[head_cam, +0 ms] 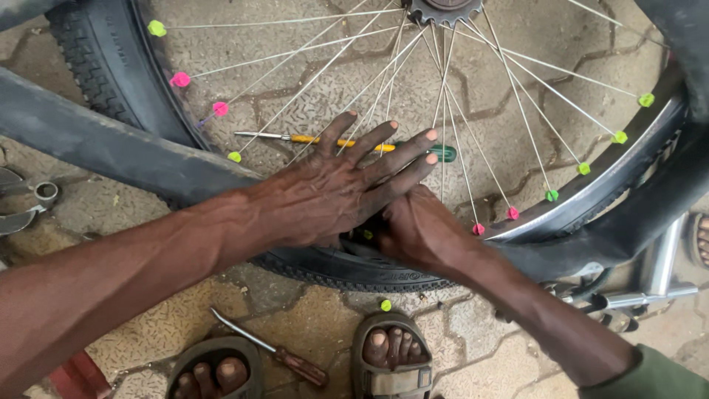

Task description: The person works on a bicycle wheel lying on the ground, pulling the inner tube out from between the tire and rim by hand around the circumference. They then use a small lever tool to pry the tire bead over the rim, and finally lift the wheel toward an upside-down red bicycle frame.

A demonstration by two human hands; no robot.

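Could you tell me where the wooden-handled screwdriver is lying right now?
In the head view, the wooden-handled screwdriver lies on the paving at bottom centre, between the two sandalled feet, just below the tyre.

Down by your sandalled feet lies a wooden-handled screwdriver on the patterned paving. A yellow-handled screwdriver rests beyond the spokes, a loose green bead sits near your toes, and metal pliers lie far left.
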